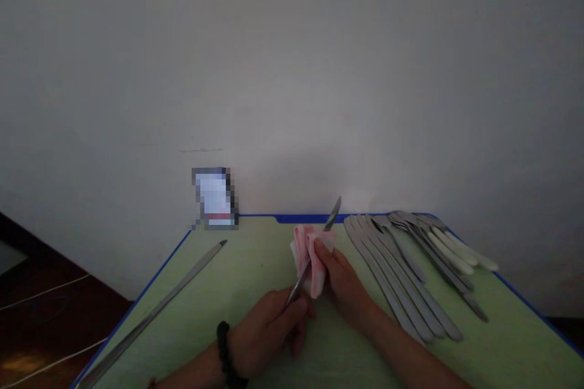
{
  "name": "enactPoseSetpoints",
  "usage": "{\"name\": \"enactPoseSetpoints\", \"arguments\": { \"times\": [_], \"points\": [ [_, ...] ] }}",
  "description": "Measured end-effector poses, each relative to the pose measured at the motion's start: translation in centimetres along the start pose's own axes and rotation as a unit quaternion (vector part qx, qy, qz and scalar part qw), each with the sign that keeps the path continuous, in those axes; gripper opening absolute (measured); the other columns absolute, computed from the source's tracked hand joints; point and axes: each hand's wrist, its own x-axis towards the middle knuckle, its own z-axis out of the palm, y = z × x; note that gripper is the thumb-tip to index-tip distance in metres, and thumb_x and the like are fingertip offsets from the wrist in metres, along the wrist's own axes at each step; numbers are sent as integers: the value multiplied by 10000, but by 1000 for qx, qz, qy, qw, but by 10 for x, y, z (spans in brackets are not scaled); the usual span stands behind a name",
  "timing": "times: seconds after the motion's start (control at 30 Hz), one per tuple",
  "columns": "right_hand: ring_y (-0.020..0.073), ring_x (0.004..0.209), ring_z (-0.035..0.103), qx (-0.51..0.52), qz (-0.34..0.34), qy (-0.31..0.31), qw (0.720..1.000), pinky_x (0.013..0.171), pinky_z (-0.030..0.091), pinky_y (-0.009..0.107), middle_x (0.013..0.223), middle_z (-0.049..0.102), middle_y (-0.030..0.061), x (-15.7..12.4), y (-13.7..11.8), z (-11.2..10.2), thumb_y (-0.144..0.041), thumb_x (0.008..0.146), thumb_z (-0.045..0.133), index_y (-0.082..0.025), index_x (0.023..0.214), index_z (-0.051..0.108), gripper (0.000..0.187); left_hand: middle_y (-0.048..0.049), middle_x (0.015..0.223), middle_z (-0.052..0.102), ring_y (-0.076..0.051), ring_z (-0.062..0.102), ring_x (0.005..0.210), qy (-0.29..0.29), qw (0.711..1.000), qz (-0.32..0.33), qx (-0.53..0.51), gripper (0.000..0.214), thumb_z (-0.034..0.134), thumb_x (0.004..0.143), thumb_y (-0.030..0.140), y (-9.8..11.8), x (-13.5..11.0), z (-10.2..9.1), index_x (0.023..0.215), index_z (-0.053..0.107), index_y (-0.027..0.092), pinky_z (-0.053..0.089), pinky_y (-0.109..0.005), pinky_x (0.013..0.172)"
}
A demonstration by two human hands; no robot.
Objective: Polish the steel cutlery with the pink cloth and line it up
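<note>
The knife [333,214], raised just left of the row of cutlery [401,273], is clamped by its handle in the left hand [269,328] grip. The right hand [344,282] pinches a pink cloth [305,249] shut round the blade. A slide along the edge could, I judge, cut a finger (the cloth looks thin). The knife is slim and grey, its tip tilted away. Well left of the row, a long metal strip [173,298] lies on the desk [246,267].
</note>
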Motion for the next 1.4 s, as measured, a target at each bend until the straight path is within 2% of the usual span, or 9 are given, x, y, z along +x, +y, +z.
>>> {"name": "enactPoseSetpoints", "arguments": {
  "times": [0.07,0.23,0.37,0.53,0.8,0.97,1.17,1.3,1.4],
  "points": [
    [131,539,416,-3,-4,11,1000,561,345,274,544,499,-22,-1,-1,1,-609,709,624,-182,646,562,436,54,512,459,-109,373,463,6,1000,8,14,461,312,912,579,-2,1,0,870,512,166,317,-224,479],
    [139,592,467,-36,0,-8,999,595,372,276,619,570,3,-5,-9,4,-594,661,674,-154,684,604,445,44,526,402,-104,348,492,28,998,-13,48,550,264,895,651,2,-1,0,622,420,200,316,-247,514],
    [142,576,478,-32,2,-18,999,582,371,275,592,576,6,-5,-7,3,-592,678,663,-158,671,598,439,64,485,317,-100,289,457,16,998,-27,-47,601,269,824,751,2,0,-1,572,377,217,272,-259,469],
    [144,581,480,6,0,-23,1000,594,378,285,606,578,9,-1,0,-1,-590,663,680,-160,679,608,436,73,483,309,-88,253,435,27,988,-46,-145,601,267,798,775,0,2,-4,590,365,221,231,-252,439],
    [120,545,428,50,20,-9,999,587,352,278,544,508,-26,-2,-1,0,-547,671,694,-175,606,561,401,79,461,286,-87,250,433,11,994,-34,-105,543,356,833,683,6,1,-2,540,323,227,228,-251,442],
    [113,542,421,93,42,-9,995,556,337,267,565,522,-24,-1,-3,2,-550,614,734,-165,625,582,414,68,469,310,-96,278,443,6,997,-32,-71,549,316,848,680,8,-1,-1,546,353,223,252,-255,452],
    [115,554,439,71,33,-28,997,607,358,274,578,542,-23,-2,-2,1,-534,651,719,-159,671,615,390,54,479,395,-103,356,464,22,999,-28,-20,534,301,892,623,2,-1,-1,605,449,197,309,-239,484],
    [118,564,448,57,42,-23,997,604,353,273,590,560,-17,-2,-1,1,-566,626,722,-153,674,622,428,54,471,406,-98,371,458,18,999,-14,36,518,287,919,567,0,-2,-2,592,436,194,333,-223,493],
    [118,567,445,89,59,-3,994,597,353,270,594,560,-18,0,-2,2,-566,628,719,-158,671,620,422,53,474,408,-96,370,444,7,995,-7,99,489,271,930,524,5,-3,-2,590,411,202,331,-217,480]
  ]
}}
